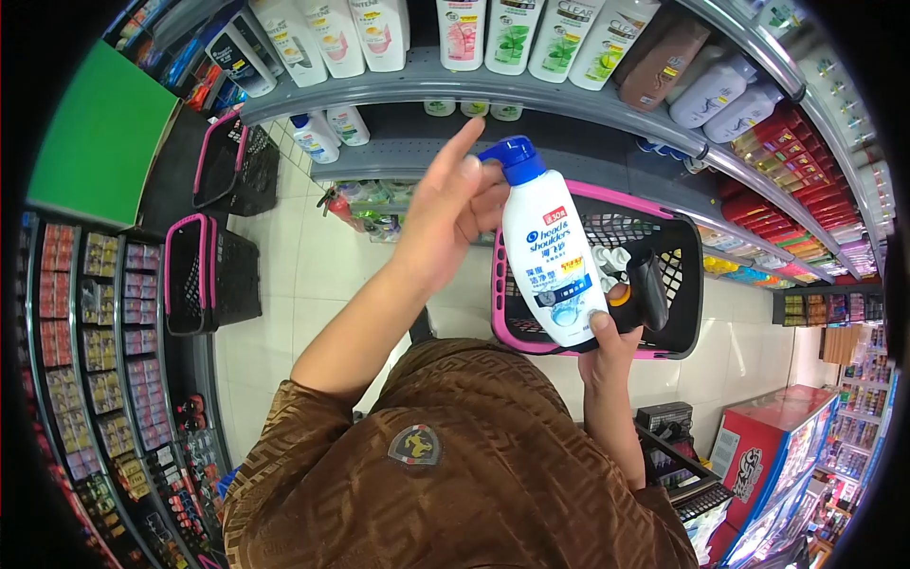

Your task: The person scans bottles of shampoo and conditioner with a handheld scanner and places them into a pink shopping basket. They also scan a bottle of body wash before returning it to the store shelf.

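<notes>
A white shampoo bottle (550, 256) with a blue pump head (517, 156) is tilted in front of me, its printed label facing up. My right hand (609, 346) grips its lower end, thumb across the front and the fingers mostly hidden behind. At the neck is my left hand (450, 209), its curled fingers against the bottle just under the nozzle and its index finger stretched out past it. Close beside my right hand a black curved object (648, 292) with an orange ring overlaps the basket; its kind is unclear.
A black shopping basket (678, 332) with a pink rim stands beneath the bottle, whitish things inside. Shampoo bottles (462, 36) line the grey shelf (427, 83) ahead. Two more baskets (213, 275) are at the left, near racks of small packages (100, 346). A red display case (763, 446) stands lower right.
</notes>
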Tool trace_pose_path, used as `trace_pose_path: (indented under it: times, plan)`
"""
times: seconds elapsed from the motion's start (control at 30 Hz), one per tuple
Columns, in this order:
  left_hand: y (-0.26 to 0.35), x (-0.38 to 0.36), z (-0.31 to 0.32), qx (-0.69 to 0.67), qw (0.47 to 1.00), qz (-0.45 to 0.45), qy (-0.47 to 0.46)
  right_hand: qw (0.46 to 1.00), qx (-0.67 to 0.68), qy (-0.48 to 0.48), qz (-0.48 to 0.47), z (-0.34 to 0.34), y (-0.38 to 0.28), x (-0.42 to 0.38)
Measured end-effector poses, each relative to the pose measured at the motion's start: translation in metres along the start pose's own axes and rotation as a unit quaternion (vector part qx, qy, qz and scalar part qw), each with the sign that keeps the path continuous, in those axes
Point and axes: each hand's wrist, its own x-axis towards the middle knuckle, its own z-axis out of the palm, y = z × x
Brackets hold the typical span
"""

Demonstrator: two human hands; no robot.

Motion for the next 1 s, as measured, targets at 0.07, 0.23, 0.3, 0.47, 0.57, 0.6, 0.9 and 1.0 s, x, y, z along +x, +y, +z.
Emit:
trace_pose_path:
  times: [0.07, 0.23, 0.3, 0.47, 0.57, 0.6, 0.9, 1.0]
  plan:
    - [-0.025, -0.010, 0.013, -0.021, 0.999, -0.004, -0.050, 1.000, 0.016, 0.012, -0.007, 0.004, -0.002, 0.003]
    - [-0.081, -0.041, 0.024, 0.054, 0.995, -0.082, -0.024, 0.999, -0.008, 0.038, -0.038, 0.002, -0.002, 0.012]
    - [-0.084, -0.039, 0.021, 0.065, 0.994, -0.085, -0.030, 0.997, -0.028, 0.041, -0.052, -0.003, -0.002, 0.006]
    - [-0.080, -0.035, 0.026, 0.047, 0.999, -0.024, 0.011, 0.993, -0.088, -0.038, -0.068, -0.014, -0.007, 0.007]
    - [-0.064, -0.012, 0.036, -0.083, 0.996, 0.038, 0.013, 0.993, -0.075, -0.086, -0.037, -0.032, -0.004, 0.006]
    - [-0.059, -0.004, 0.035, -0.155, 0.985, 0.071, 0.006, 0.992, -0.073, -0.094, -0.030, -0.035, -0.003, 0.006]
    - [-0.054, 0.000, 0.023, 0.038, 0.983, 0.153, 0.091, 0.982, -0.131, -0.131, -0.024, -0.036, 0.001, 0.002]
    - [-0.050, -0.002, 0.017, 0.048, 0.982, 0.152, 0.099, 0.981, -0.149, -0.126, -0.018, -0.032, 0.007, 0.002]
